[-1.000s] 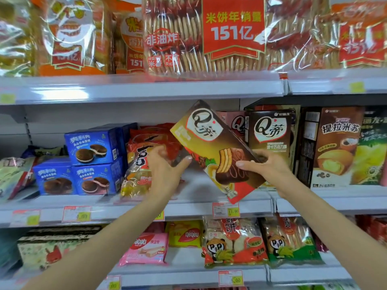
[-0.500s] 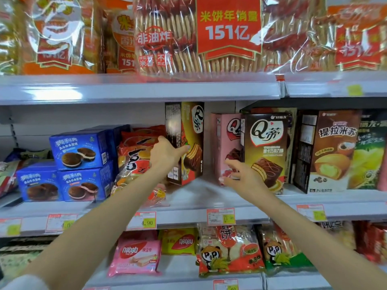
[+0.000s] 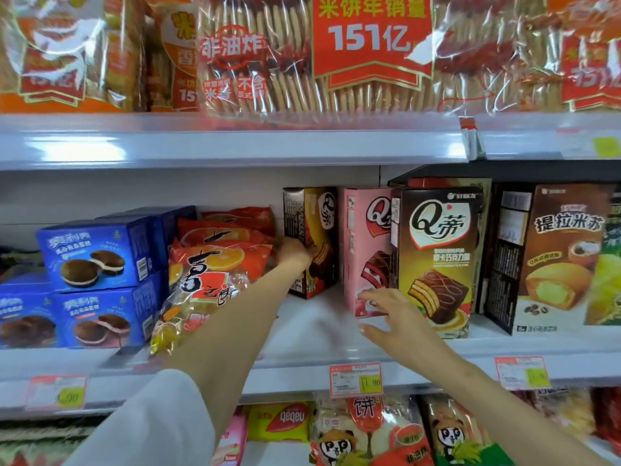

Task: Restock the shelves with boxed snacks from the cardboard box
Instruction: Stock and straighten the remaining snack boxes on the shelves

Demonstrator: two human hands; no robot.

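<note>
Brown-and-gold snack box (image 3: pixel 319 213): stands upright on the white shelf deck (image 3: pixel 319 334) just left of the pink box (image 3: pixel 363 250), a narrow gap between the two. Long axis vertical. It is turned at an angle, with the dark printed side panel towards the camera and left and the glossy front face, showing a layered cake picture, slanting towards the pink box. Rectangular carton, sharp edges, smooth printed card. Left hand (image 3: pixel 295 253) reaches in from left of the pink box, fingers curled round the carton's near vertical edge at mid-height, gripping it. Right hand (image 3: pixel 395 314) is low in front of the pink box, fingers spread and fairly straight, fingertips at its bottom front corner; cannot tell if they touch. Right of the pink box and overlapping it stands a taller brown box (image 3: pixel 437 257), same glossy card. Well left of the pink box: crinkled orange bags (image 3: pixel 215 260), then stacked blue boxes (image 3: pixel 97 253).
</note>
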